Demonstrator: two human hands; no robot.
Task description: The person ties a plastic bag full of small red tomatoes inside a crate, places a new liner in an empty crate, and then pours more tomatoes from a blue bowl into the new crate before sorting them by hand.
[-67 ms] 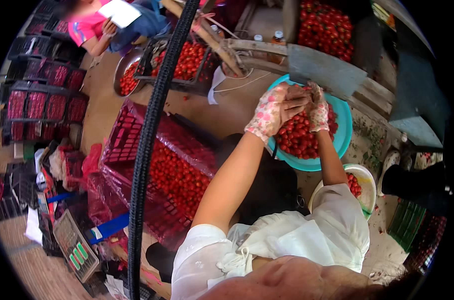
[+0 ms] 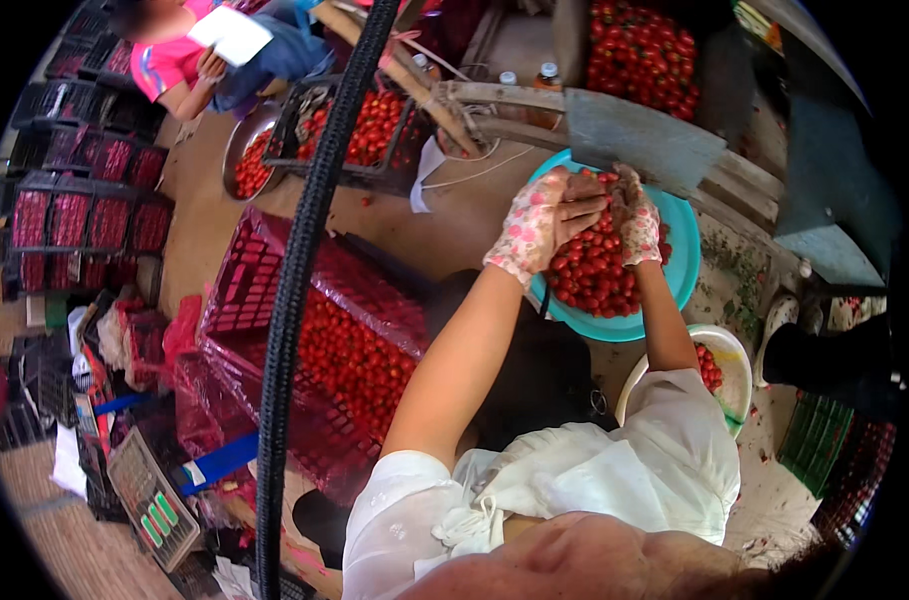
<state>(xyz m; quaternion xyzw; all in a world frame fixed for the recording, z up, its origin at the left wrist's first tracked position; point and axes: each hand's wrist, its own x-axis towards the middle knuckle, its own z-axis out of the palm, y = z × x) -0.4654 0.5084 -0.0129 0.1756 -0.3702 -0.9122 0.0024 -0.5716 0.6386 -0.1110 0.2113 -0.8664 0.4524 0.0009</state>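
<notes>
Both of my hands wear floral-patterned fingerless gloves over a turquoise basin (image 2: 682, 270) heaped with cherry tomatoes (image 2: 596, 275). My left hand (image 2: 554, 215) lies palm inward at the heap's left side, its darkened fingers stretched toward the right. Facing it, my right hand (image 2: 637, 215) is at the far right side of the heap, fingers pointing away from me and apart. A few tomatoes show in the gap between the hands; neither hand grips one that I can see. The tips of the right fingers are partly hidden near a grey board (image 2: 642, 135).
A plastic-lined red crate (image 2: 249, 275) of tomatoes stands to my left; a white bucket (image 2: 742, 395) sits near my right elbow. Beyond are a black crate (image 2: 409, 165), a metal bowl (image 2: 229, 160) and a seated person (image 2: 169, 65) holding white paper. A black cable (image 2: 292, 270) crosses the view.
My hands have parted slightly, and tomatoes now show between the fingers. The whole view has shifted a little.
</notes>
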